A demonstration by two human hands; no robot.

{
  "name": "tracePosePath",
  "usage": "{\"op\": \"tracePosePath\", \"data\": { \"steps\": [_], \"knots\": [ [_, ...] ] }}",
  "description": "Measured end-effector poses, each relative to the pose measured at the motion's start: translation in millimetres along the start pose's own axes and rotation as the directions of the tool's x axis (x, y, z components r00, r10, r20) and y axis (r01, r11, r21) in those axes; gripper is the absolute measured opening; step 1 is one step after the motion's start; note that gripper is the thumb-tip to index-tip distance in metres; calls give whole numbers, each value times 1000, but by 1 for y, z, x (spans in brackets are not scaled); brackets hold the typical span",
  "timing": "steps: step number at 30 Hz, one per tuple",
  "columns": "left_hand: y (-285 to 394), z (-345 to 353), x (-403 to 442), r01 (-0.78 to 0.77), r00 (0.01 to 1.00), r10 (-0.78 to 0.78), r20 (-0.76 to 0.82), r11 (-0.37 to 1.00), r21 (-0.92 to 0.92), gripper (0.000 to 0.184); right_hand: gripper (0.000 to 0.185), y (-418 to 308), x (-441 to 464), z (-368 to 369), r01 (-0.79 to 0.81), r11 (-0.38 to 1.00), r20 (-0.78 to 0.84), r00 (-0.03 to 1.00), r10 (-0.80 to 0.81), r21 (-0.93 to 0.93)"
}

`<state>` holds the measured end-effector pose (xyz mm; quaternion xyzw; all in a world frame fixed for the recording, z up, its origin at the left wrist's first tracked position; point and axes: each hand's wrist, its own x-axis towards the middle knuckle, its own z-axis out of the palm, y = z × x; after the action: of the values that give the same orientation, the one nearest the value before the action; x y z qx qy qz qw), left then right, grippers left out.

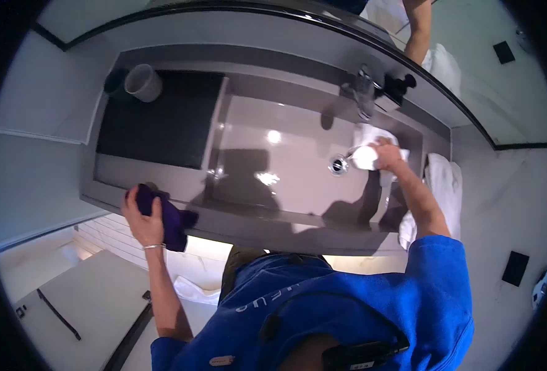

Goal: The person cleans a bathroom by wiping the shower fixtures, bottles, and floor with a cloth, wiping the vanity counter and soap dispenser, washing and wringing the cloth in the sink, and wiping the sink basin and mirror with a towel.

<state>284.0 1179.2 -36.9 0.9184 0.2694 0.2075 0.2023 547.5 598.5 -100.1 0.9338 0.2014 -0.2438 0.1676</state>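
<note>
My left hand (pixel 143 219) is closed around a dark purple cloth (pixel 173 219) at the front left edge of the grey counter. Part of the cloth hangs over that edge. Over the right side of the sink basin (pixel 286 179), my right hand (pixel 390 154) grips a bright white, round-ended object (pixel 366 157), cup-like in shape; glare hides its exact kind. It is just right of the metal drain (pixel 338 164). Behind and beneath this hand, a white cloth (pixel 372 133) lies on the basin's right side.
A chrome faucet (pixel 364 96) rises at the back, beside a black dispenser (pixel 397 89). To the left, a pale cup (pixel 143 83) stands on a dark panel (pixel 162 123). White towels (pixel 443 191) hang at the counter's right end. A mirror runs along the back.
</note>
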Motion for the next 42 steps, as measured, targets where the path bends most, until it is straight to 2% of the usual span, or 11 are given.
{"op": "tracePosePath", "data": {
  "steps": [3, 9, 16, 17, 19, 23, 28, 31, 35, 40, 42],
  "knots": [
    [-12, 5, -4, -49, 997, 46, -63, 998, -48, 50, 68, 49, -9, -41, -218, 976, 274, 939, 210, -1],
    [-19, 7, 1, -59, 998, 59, -23, 998, -4, 50, 68, 49, -42, -17, -168, 964, -135, 981, 142, -204],
    [-8, 6, 1, 17, 998, -13, -69, 998, 60, 49, 64, -6, -108, 23, -26, 908, 547, 805, -229, 419],
    [-14, 8, -1, -22, 995, 26, -92, 999, 44, 47, 56, 4, -103, 14, -95, 834, 628, 705, -329, 543],
    [-12, 11, -4, 13, 992, 0, -129, 995, 100, 46, 53, -14, -119, 10, -427, -44, 401, 876, -268, 903],
    [-9, 13, -5, 21, 986, -9, -166, 997, 75, 44, 46, -127, -105, 11, 192, 518, 27, 922, -386, 834],
    [-1, 10, -3, 76, 988, -54, -144, 986, 151, 43, 75, -289, -42, -85, 122, 428, 145, 830, -539, 896],
    [5, 9, -3, 105, 988, -84, -127, 980, 170, 42, 62, -335, -31, -102, 351, -31, -272, 666, -695, 936],
    [5, 10, -2, 90, 988, -65, -140, 981, 174, 42, 48, -256, -57, -57, 958, 104, -636, 256, -728, 266],
    [6, 12, -1, 82, 986, -53, -158, 980, 181, 41, 46, -170, -64, 3, 412, 358, -290, 892, -348, 838],
    [5, 13, 1, 96, 985, -66, -159, 978, 184, 41, 59, -225, -52, 10, 445, 375, -382, 894, -233, 813]
  ]
}}
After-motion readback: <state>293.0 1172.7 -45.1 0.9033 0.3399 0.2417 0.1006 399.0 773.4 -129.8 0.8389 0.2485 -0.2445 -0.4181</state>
